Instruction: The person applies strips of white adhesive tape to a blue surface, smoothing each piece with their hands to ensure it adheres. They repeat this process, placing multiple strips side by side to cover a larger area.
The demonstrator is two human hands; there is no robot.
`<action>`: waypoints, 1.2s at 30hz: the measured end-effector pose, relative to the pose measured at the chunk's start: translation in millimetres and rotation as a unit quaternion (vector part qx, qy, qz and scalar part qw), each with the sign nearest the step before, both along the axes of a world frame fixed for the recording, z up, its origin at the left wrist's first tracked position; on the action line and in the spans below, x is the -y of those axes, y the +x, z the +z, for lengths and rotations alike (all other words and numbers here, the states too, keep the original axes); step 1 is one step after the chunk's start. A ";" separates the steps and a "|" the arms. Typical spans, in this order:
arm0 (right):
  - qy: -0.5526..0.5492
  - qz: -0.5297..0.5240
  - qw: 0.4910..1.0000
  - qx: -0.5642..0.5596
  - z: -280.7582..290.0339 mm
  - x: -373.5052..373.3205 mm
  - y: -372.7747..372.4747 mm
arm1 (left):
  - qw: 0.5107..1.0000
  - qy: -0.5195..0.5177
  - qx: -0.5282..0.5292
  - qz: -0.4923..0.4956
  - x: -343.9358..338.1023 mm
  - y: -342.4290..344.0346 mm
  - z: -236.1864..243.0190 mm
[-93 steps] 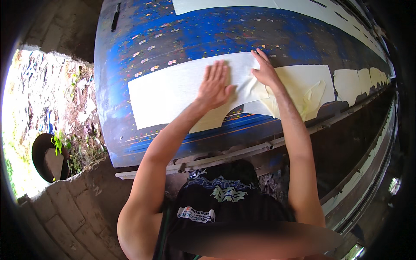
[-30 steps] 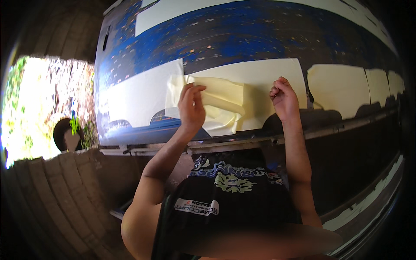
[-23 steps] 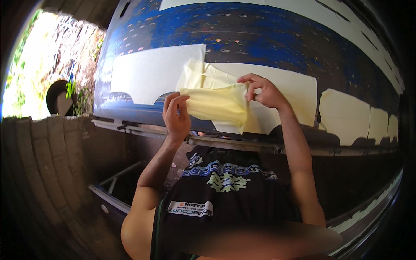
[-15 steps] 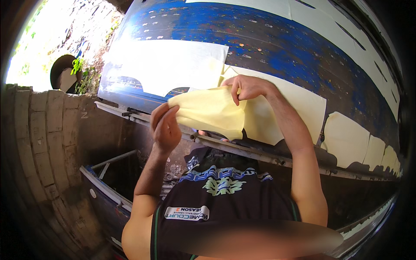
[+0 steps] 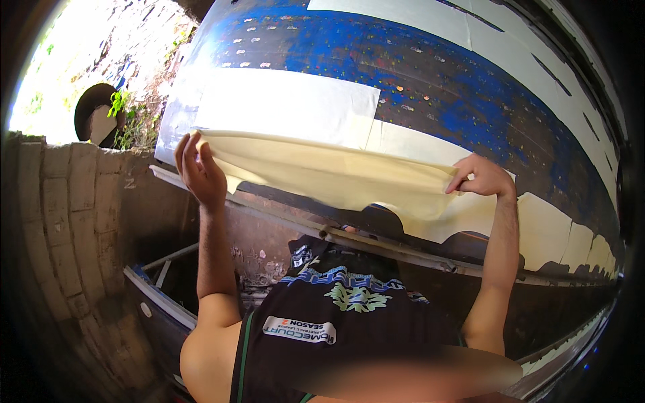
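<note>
A thin pale yellow sheet of cloth-like material (image 5: pixel 322 168) is stretched lengthwise between my two hands, over the near edge of a long table. My left hand (image 5: pixel 201 171) pinches its left end, near the table's left corner. At the other end, the fingers of my right hand (image 5: pixel 482 180) are closed on its upper right corner. The sheet's lower edge hangs loose and is curved. Behind it a white cut piece (image 5: pixel 282 101) lies flat, with a cream cut piece (image 5: pixel 410 140) to its right, partly covered by the held sheet.
The long table (image 5: pixel 322 47) has a dark top stained blue. More cream pieces (image 5: pixel 544 232) lie in a row to the right. A metal rail (image 5: pixel 376 245) runs along the near edge. A metal-framed bin-like object (image 5: pixel 161 295) and a block wall (image 5: pixel 67 221) are at left.
My hands have moved apart, the left one leftward and up, the right one rightward and down. The bunched yellow sheet has been drawn out into a long span between them.
</note>
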State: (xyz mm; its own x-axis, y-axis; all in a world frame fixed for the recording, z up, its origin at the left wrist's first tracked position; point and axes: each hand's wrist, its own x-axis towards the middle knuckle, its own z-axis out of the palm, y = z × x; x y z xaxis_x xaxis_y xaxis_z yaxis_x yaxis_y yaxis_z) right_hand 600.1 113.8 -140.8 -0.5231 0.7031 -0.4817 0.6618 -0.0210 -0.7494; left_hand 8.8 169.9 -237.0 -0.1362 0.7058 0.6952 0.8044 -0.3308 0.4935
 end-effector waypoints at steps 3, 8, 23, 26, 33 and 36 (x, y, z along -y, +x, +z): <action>0.040 -0.115 0.985 -0.122 -9.2 22.4 21.3 | 0.998 0.029 -0.047 -0.043 -35.3 -11.8 2.2; 0.075 -0.383 0.818 -0.423 -49.5 37.0 33.4 | 0.991 -0.024 0.037 -0.123 -107.7 -12.8 1.5; 0.137 -0.539 0.822 -0.120 -78.6 -64.9 -11.7 | 0.935 -0.236 0.066 -0.258 -274.0 -10.0 -111.5; 0.099 -0.521 0.840 -0.114 -55.9 -62.1 -10.6 | 0.940 -0.193 0.033 -0.279 -281.8 -8.4 -102.6; 0.171 -0.485 0.853 -0.087 -22.1 -59.2 -10.4 | 0.942 -0.186 0.062 -0.271 -314.9 45.2 -99.8; 0.182 -0.476 0.859 -0.056 -20.8 -84.5 1.3 | 0.935 -0.198 0.069 -0.287 -338.0 53.1 -91.2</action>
